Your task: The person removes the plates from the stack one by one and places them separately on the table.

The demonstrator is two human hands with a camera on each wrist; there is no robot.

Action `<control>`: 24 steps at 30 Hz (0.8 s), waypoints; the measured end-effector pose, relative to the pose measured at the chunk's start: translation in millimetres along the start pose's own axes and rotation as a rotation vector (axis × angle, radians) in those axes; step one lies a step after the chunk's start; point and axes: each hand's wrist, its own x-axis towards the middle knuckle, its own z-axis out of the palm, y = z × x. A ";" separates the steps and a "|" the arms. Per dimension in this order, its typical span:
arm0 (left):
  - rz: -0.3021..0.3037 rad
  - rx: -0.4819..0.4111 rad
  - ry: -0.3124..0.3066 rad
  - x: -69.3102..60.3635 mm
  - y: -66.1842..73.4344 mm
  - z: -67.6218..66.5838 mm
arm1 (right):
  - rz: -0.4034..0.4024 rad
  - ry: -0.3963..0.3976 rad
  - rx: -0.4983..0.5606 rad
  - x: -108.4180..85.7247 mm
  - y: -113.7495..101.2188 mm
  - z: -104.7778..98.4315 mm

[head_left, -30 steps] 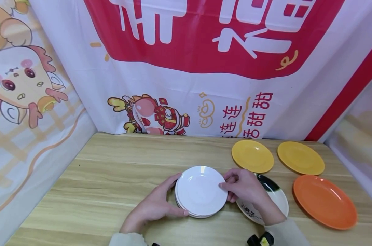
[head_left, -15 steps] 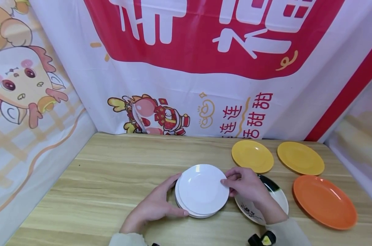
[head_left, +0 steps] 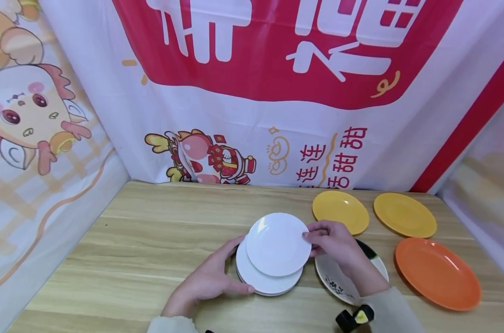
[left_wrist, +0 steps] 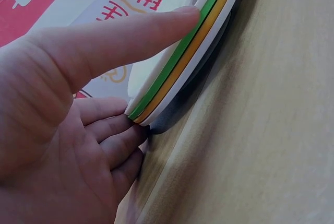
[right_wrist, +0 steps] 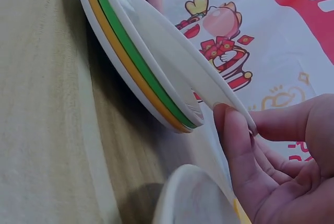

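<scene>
My right hand (head_left: pixel 339 245) pinches the right rim of a white plate (head_left: pixel 278 244) that overlaps a stack of plates (head_left: pixel 272 283). In the right wrist view the pinched plate (right_wrist: pixel 209 78) is tilted, its near edge raised off the stack. Green (right_wrist: pixel 130 51) and orange (right_wrist: pixel 122 57) plates show between white ones there. My left hand (head_left: pixel 208 280) grips the stack's left side, thumb on the near rim and fingers around the far side. In the left wrist view the thumb of the left hand (left_wrist: pixel 68 98) touches the stacked rims (left_wrist: pixel 182 57).
Right of the stack lies a white plate with a dark green patch (head_left: pixel 332 282), partly behind my right forearm. Two yellow plates (head_left: pixel 340 210) (head_left: pixel 405 215) lie at the back right, an orange oval plate (head_left: pixel 438 273) at the right. Printed cloth (head_left: pixel 193 106) hangs behind the table (head_left: pixel 152 231).
The top white plate has shifted away from me and slightly right with my right hand, uncovering more of the plate below. My left hand has stayed at the stack.
</scene>
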 end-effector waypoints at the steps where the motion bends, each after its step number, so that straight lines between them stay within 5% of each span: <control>1: -0.003 -0.002 0.000 -0.4 0.0 -0.3 | 0.007 0.004 0.007 1.4 -1.2 -0.4; 24: 0.014 0.003 0.002 -1.1 -1.0 -0.3 | 0.048 0.100 0.189 34.6 -16.7 6.5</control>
